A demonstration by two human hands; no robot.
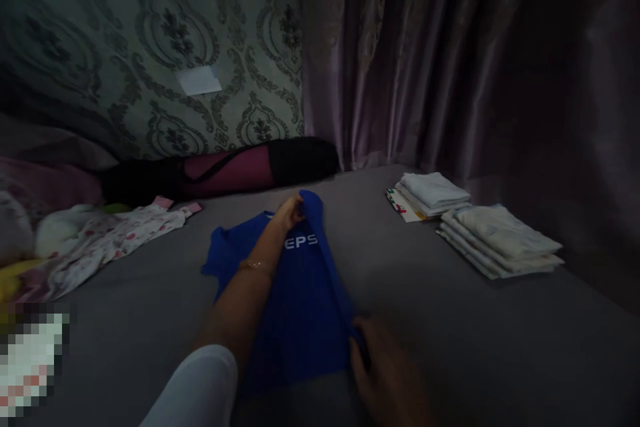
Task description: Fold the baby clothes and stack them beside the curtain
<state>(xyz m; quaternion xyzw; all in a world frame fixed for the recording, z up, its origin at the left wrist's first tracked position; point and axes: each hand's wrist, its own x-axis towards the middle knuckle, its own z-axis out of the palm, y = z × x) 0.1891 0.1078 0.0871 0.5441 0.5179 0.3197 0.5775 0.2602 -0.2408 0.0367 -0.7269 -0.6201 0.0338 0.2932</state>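
A blue T-shirt (300,307) with white letters across its chest lies spread on the grey bed sheet, its collar toward the wall. My left hand (291,213) reaches across it and is closed on the cloth at the far right shoulder. Near the lower right side edge, my right hand (377,360) pinches the fabric between thumb and fingers. Between both hands the shirt's right side is lifted and partly turned inward. The left sleeve of the shirt lies flat.
Two stacks of folded clothes, a farther stack (433,193) and a nearer stack (500,240), sit on the right. A spotted garment (120,240) lies left beside a plush toy (65,230). A long black and maroon bag (235,170) lies along the wall; curtains (400,67) hang behind.
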